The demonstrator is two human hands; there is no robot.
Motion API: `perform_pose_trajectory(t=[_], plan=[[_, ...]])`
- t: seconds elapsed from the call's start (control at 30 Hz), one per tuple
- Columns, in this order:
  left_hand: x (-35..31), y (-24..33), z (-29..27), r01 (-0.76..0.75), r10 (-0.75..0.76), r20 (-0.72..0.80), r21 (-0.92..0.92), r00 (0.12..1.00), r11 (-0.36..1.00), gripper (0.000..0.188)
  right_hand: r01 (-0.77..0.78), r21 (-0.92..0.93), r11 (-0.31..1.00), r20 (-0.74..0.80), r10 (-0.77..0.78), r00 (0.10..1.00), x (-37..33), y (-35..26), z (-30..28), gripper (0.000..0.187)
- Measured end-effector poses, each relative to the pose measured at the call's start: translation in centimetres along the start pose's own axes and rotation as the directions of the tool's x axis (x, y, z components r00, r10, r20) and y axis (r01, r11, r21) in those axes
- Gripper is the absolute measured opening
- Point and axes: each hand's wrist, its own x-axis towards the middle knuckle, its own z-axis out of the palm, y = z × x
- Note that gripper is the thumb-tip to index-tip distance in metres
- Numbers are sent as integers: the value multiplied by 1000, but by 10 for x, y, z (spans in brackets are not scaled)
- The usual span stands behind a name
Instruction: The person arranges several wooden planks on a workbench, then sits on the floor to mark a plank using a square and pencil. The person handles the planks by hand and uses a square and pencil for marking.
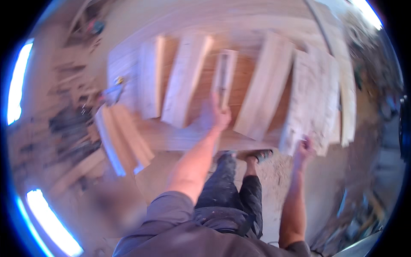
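Warm daylight, blown-out blue-white glare along the left rim, heavy motion blur throughout, fisheye bending at edges

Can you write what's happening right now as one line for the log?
left hand: reaching onto narrow plank | right hand: gripping pale board at near edge | workbench: several planks | blurry

Bare gaps between planks (184, 81); stacked boards (122, 137) leftward
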Motion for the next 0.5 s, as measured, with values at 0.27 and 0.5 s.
perform_pose_trajectory(t=[0.27, 0.5], plan=[[-7, -3, -14, 85, -82, 64, -41, 995, 996, 84, 197, -535, 821, 102, -169, 980, 77, -83, 21, 33], [-10, -1, -13, 79, -77, 28, -81, 997, 994, 76, 422, -768, 482, 117, -542, 832, 80, -45, 57, 34]])
